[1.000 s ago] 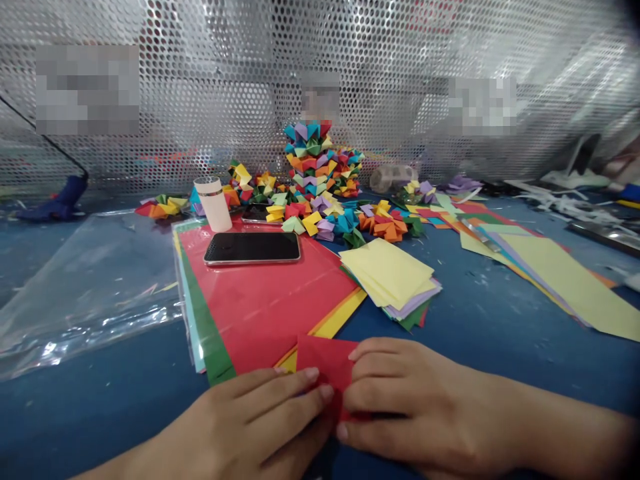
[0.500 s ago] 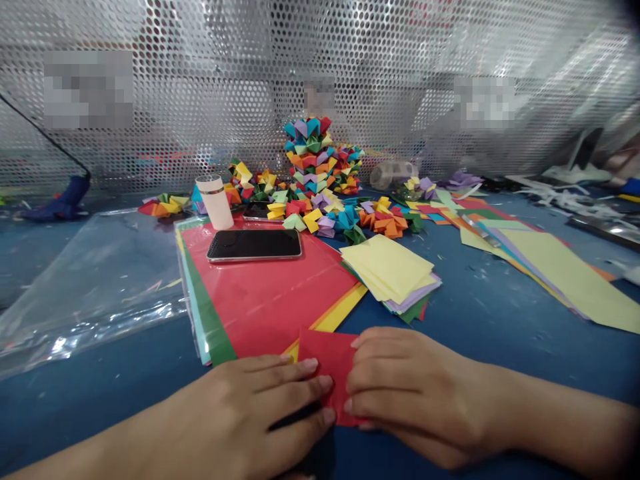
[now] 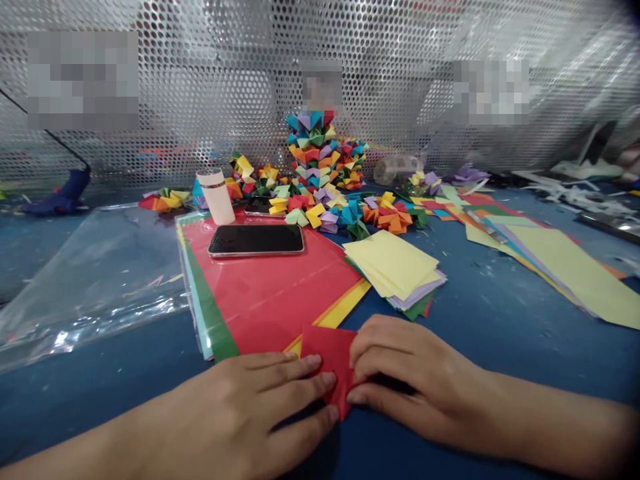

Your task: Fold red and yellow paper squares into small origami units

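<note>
A small red sheet of paper (image 3: 327,343) lies on the blue table just in front of me, its lower right part folded over. My left hand (image 3: 250,407) rests flat with fingers stretched, the fingertips pressing on the paper's left side. On the right edge, my right hand (image 3: 415,380) pinches the paper between thumb and bent fingers. Beyond the hands, large coloured sheets with red on top (image 3: 270,293) lie in a clear sleeve. A stack of pale yellow and other small squares (image 3: 393,263) sits to the right of them.
A black phone (image 3: 256,240) and a white cylinder (image 3: 216,197) rest on the large sheets. Behind stands a tower of folded coloured paper pieces (image 3: 315,157) before a perforated metal screen (image 3: 240,87). Paper strips (image 3: 565,260) lie right, a clear plastic bag (image 3: 100,273) left.
My right hand has shifted slightly up, its thumb now apart from the fingers. The paper's lower right corner has been folded inward. My left hand stays in place on the paper.
</note>
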A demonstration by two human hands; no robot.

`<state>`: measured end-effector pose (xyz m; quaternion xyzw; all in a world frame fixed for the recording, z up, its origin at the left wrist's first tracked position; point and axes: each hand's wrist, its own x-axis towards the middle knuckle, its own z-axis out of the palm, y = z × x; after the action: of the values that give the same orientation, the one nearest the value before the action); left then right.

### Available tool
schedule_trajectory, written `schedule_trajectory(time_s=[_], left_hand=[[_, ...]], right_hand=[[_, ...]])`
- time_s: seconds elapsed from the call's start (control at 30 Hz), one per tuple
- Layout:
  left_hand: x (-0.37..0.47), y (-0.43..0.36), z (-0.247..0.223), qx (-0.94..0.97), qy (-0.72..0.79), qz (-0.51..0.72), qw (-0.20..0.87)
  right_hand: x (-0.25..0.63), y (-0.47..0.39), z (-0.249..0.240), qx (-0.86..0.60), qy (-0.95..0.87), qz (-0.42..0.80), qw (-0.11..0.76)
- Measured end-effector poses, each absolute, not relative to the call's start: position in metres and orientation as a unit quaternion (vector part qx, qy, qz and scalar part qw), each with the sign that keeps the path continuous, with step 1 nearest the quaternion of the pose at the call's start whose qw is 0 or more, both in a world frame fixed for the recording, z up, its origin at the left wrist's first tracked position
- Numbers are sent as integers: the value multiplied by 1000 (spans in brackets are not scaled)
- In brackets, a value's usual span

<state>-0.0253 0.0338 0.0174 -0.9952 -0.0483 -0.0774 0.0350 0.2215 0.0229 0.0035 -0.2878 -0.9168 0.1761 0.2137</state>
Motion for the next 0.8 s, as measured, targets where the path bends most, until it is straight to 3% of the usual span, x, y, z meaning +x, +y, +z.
schedule_trajectory(time_s=[0.43, 0.6, 0.8], left_hand=[[-28, 28, 4, -972, -120, -199, 33], [-24, 33, 1, -945, -202, -252, -55], [-23, 38, -1, -948, -179, -228, -134]], right_hand=[[228, 34, 7, -102, -978, 27, 181], [229, 32, 4, -74, -979, -17, 189], [232, 32, 5, -101, -983, -27, 153]])
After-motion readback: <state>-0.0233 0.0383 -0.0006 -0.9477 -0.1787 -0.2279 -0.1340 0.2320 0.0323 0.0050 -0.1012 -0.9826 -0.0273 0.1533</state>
